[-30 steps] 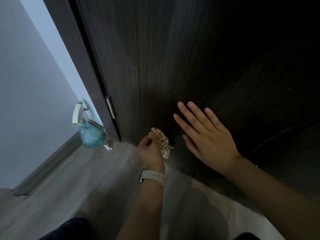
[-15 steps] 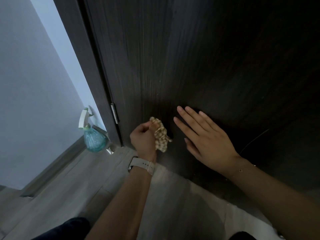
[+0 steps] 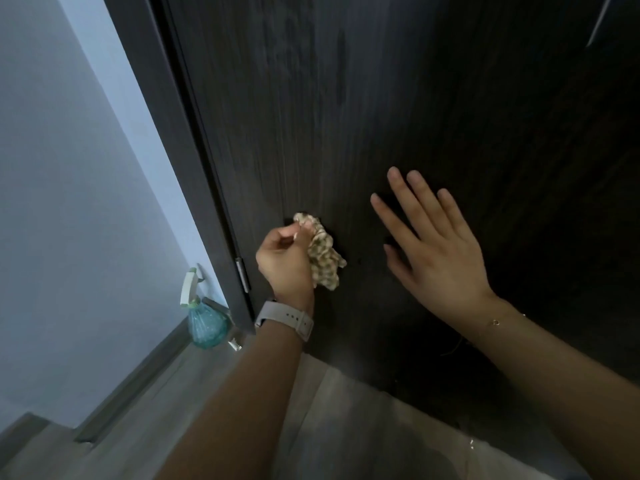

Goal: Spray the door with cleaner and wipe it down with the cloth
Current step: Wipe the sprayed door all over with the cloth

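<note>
A dark wood-grain door [image 3: 398,98] fills most of the view. My left hand [image 3: 285,263], with a pale watch on its wrist, grips a bunched beige checked cloth [image 3: 322,256] and holds it against the lower door near the hinge side. My right hand [image 3: 433,244] lies flat on the door to the right of the cloth, fingers straight and spread. A teal spray bottle [image 3: 206,322] with a white trigger head stands on the floor by the door frame, apart from both hands.
The dark door frame [image 3: 166,133] runs down the left with a metal hinge [image 3: 243,273]. A pale wall [image 3: 52,202] and grey skirting board [image 3: 138,379] lie to the left. Grey wood flooring [image 3: 138,445] spreads below.
My left hand has carried the cloth up the door from near the floor. My right hand stays flat on the door, sliding slightly higher. The view has tilted upward.
</note>
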